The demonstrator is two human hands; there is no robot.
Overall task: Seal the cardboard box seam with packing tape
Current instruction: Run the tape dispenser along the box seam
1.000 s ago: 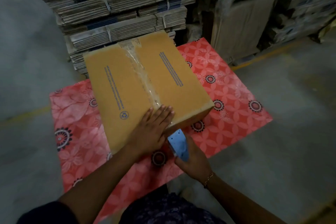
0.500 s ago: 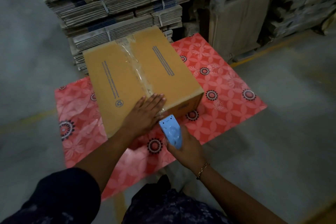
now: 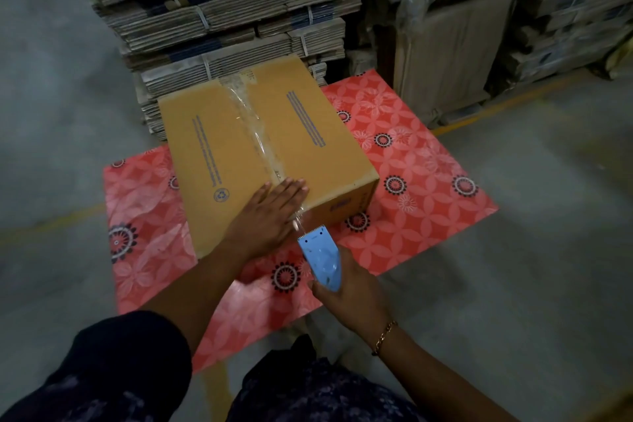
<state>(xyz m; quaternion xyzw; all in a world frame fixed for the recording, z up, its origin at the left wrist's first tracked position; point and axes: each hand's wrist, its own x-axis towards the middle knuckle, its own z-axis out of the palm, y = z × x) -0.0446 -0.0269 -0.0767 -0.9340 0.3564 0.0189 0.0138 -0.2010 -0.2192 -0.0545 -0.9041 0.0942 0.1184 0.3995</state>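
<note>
Left hand (image 3: 270, 216) lies flat, fingers spread, on the box's (image 3: 219, 147) near edge; right hand (image 3: 349, 291) grips the dispenser (image 3: 320, 259) just off it, above the mat (image 3: 428, 188).

Left hand (image 3: 270, 216) flat on box (image 3: 239, 147)

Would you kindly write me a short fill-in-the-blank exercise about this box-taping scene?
1. The left hand lies flat on the cardboard box, while the tape dispenser is held in the ____ hand.
2. The dispenser's colour is ____.
3. Clear tape runs along the box's ____ seam.
4. The box rests on a ____ patterned mat.

Missing words: right; blue; centre; red
</note>
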